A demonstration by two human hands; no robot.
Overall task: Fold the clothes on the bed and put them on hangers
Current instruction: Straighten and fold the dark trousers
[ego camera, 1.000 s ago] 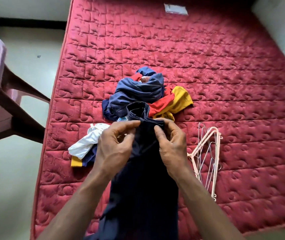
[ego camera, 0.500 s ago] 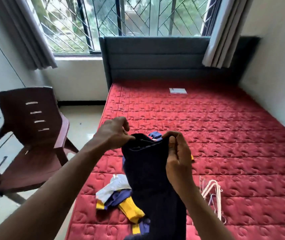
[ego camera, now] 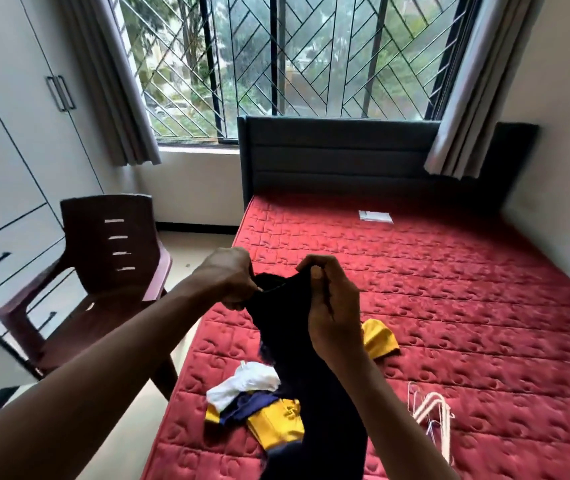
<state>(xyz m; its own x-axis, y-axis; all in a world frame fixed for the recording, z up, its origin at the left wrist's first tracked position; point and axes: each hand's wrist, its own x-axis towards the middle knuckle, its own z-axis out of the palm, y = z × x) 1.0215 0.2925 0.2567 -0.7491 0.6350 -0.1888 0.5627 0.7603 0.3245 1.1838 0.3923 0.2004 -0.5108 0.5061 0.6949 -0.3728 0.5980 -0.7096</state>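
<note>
I hold a dark navy garment point(ego camera: 314, 393) up over the red mattress point(ego camera: 450, 306). My left hand point(ego camera: 228, 278) grips its top edge on the left and my right hand point(ego camera: 332, 310) pinches the top edge on the right. The cloth hangs down between my arms and hides most of the clothes pile. A white, navy and yellow bundle point(ego camera: 256, 407) lies on the mattress below my left arm. A yellow piece point(ego camera: 379, 339) shows past my right hand. Pale hangers point(ego camera: 432, 420) lie at the near right of the mattress.
A brown plastic chair point(ego camera: 103, 271) stands close to the bed's left side. White wardrobe doors point(ego camera: 10, 150) fill the left wall. A grey headboard point(ego camera: 332, 157) and a barred window point(ego camera: 294, 57) are at the far end. A white paper point(ego camera: 375, 216) lies near the headboard.
Both hands have lifted the navy garment up off the pile and hold it higher. My view has tilted up from the mattress to the headboard and window.
</note>
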